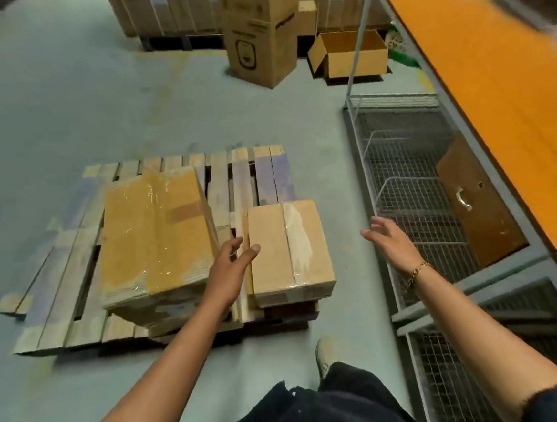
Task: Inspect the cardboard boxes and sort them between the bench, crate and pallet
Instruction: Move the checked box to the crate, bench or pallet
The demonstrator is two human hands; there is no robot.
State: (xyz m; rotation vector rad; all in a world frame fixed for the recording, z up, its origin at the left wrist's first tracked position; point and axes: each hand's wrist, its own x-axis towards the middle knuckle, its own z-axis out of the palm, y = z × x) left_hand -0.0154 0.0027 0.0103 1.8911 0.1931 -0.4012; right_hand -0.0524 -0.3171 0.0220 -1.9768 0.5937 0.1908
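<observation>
A wooden pallet [73, 262] is lying on the grey floor at the left. A large cardboard box [151, 235], taped and wrapped in glossy film, is sitting on the pallet's middle. It is resting on another carton, whose lower front edge is just showing beneath it.

Just right of the large box, the person's left hand [231, 265] is reaching forward with its fingers straight and slightly spread, gripping nothing. Its fingertips are overlapping the left edge of a smaller taped box [287, 247], though contact cannot be confirmed. That smaller box is sitting on the pallet's near right corner.

Further right, the right hand [391, 244] is stretching out above the floor with its fingers spread apart and holding nothing, and a gold bracelet [417, 271] is circling its wrist.

Beyond this hand, a wire crate [401, 173] is standing under the bench, and a brown cardboard piece [479, 206] is leaning inside it. The orange-topped bench [494, 74] is running along the right edge.

Far back, a tall open box [261, 34] and a low open box [351, 53] are standing on the floor.
</observation>
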